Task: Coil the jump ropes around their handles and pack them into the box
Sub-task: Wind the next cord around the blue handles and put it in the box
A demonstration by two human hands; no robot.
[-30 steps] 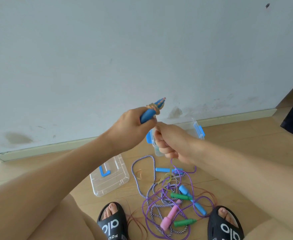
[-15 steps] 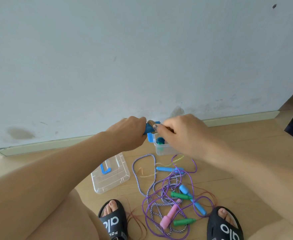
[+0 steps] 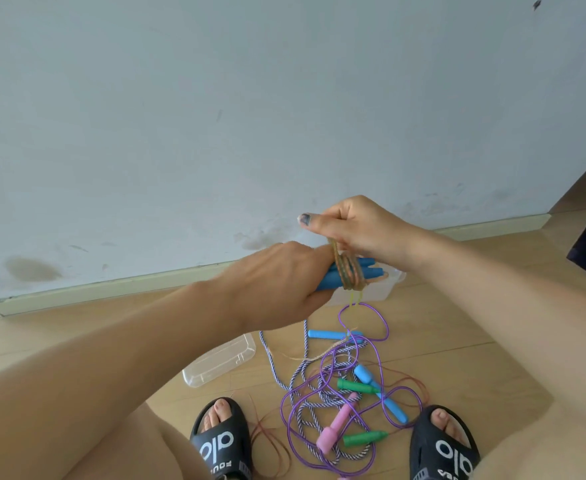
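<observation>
Handles [image 3: 352, 277], blue, paired side by side, wound about with several turns of a yellowish rope [image 3: 347, 273], held in the air above the floor, in front of the clear box [image 3: 390, 287]. Gripped at the near end by the left hand [image 3: 277, 282], fingers curled round both. Rope's free run pinched in the right hand [image 3: 357, 226], fingers clenched, thumb stretched out leftward, just above the coil; a thin strand hanging down from the coil toward the floor.

Below, on the wooden floor [image 3: 475, 334], a tangle: purple rope [image 3: 381, 327] in loose loops, blue-and-white braided rope [image 3: 271, 365], a thin reddish rope [image 3: 419, 384]. Among them a lone blue handle [image 3: 326, 334], two more blue handles [image 3: 381, 393] end to end, two green handles [image 3: 357, 386], one pink handle [image 3: 336, 427]. Clear lid [image 3: 222, 365] lying flat to the left of the tangle, partly behind the left forearm. Black slippers [image 3: 220, 445] at the bottom edge, one on each side of the tangle. Pale wall [image 3: 284, 116] with a skirting board behind.
</observation>
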